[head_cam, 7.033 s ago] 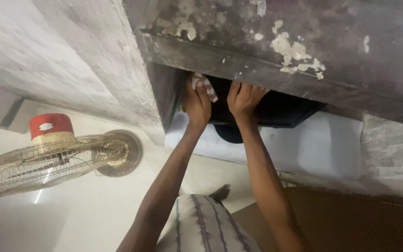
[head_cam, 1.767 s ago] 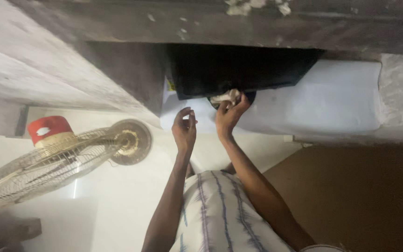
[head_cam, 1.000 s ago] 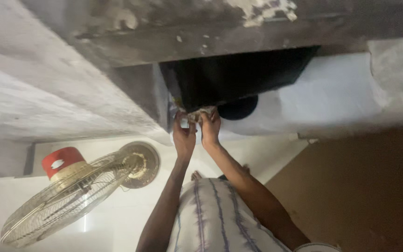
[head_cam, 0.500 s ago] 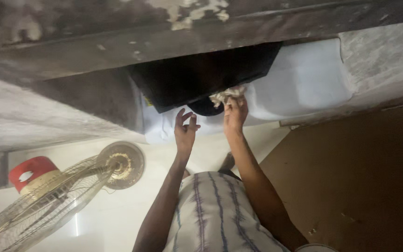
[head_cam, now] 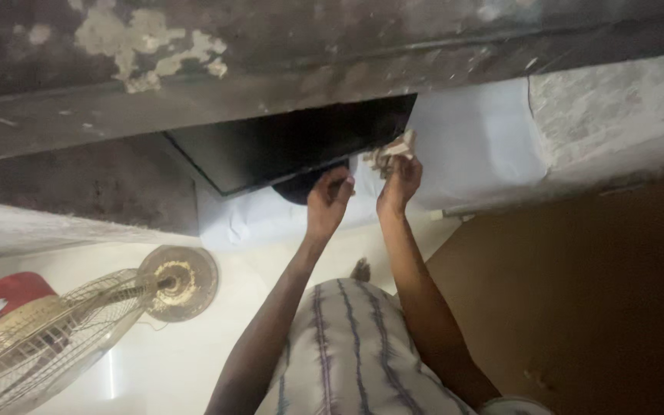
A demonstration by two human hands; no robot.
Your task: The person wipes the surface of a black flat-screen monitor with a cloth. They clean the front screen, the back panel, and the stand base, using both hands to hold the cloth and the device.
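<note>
**Both hands raised to the edge of a dark flat panel**

Near the middle of the frame the right hand (head_cam: 400,184) is closed around a crumpled pale cloth (head_cam: 390,150), pinching it between fingers and thumb against the lower right corner of a black flat panel (head_cam: 286,146). The left hand (head_cam: 329,201) is just beside it, fingers curled loosely and holding nothing, fingertips close to a dark rounded base (head_cam: 301,188) under the panel's lower edge; whether they touch it cannot be told. The panel lies on a white cloth-covered surface (head_cam: 470,138), under a dark slab with peeling paint (head_cam: 194,69) across the top of the frame. At lower left a pedestal fan (head_cam: 63,330) with a red motor cap shows. A striped pale shirt (head_cam: 347,353) fills the bottom centre
</note>
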